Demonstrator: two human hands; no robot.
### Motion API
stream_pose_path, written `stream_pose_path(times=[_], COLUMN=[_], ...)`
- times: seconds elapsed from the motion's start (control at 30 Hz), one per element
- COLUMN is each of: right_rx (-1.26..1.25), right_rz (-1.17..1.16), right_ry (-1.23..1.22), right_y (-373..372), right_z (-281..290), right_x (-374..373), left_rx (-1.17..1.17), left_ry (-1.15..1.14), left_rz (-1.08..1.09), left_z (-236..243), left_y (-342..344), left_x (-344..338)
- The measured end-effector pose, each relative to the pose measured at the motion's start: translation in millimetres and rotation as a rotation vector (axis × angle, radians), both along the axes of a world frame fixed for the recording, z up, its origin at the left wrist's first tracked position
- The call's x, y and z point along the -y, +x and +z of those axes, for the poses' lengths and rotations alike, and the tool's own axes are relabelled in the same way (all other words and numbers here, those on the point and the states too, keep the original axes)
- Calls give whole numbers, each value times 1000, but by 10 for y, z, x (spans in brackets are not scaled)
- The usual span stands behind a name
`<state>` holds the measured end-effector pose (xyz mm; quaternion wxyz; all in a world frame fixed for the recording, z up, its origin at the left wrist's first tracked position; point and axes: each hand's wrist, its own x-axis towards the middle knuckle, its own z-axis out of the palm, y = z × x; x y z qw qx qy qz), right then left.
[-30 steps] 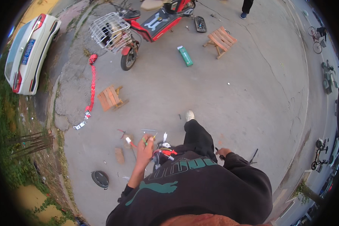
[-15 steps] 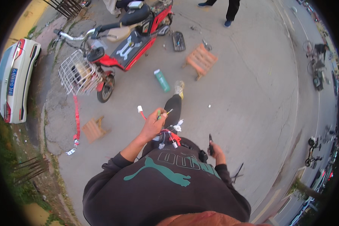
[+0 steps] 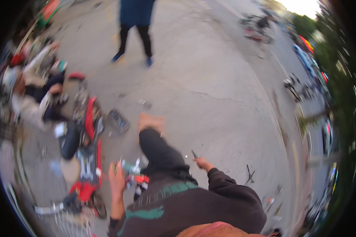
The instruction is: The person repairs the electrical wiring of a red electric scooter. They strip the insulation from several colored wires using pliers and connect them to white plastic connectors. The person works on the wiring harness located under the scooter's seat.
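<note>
Blurred by motion, my left hand (image 3: 116,179) is raised with its fingers closed on thin wires. A small white connector (image 3: 98,172) sticks out beside it on a red wire. Next to that hand, a bundle of red wires (image 3: 142,180) with pale connectors lies against my body. My right hand (image 3: 203,163), out to the right, is closed round a slim dark pliers-like tool (image 3: 194,154) that points up and left. The red electric scooter (image 3: 99,158) stands to the left of my left hand.
A wooden stool (image 3: 154,121) is just beyond my knee, with a black tray (image 3: 118,121) to its left. One person (image 3: 136,14) stands ahead; another (image 3: 31,104) sits behind the scooter. Dark thin tools (image 3: 249,175) lie on the ground at right. The scooter's wire basket (image 3: 69,225) is lower left.
My view has swung, so the scooter now appears nearer on my left and the stool in front of my knee. Both hands still hold their things; my left hand appears further left.
</note>
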<state>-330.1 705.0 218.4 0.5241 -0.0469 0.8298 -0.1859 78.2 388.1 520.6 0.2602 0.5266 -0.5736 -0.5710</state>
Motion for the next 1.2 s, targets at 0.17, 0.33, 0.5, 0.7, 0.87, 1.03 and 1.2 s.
stream_pose_path(times=[0.17, 0.33, 0.5, 0.7, 0.87, 1.03, 1.2], right_rx=[-42, -523, -496, -462, -553, -654, -827], right_rz=[-214, 389, 969, 1590, 1748, 1822, 1787], right_ry=[-53, -175, -250, -506, -817, -1050, -1309], right_y=[-311, -669, -284, 501, 1356, 2071, 2244], right_z=[632, 757, 1156, 680, 671, 169, -497], right_x=[1626, 3265, 5404, 7521, 8797, 9786, 10179], left_rx=[62, -127, -250, -1, 141, 66, -9], left_ry=[-161, -5, 152, 372, 398, 509, 565], left_rz=[29, 301, 624, 846, 808, 835, 872], left_z=[230, -50, -351, -985, -1118, -1733, -2882], left_y=[-212, -143, -215, -817, -1342, -1528, -1400], left_x=[665, 1072, 1687, 2750, 3240, 3680, 3825])
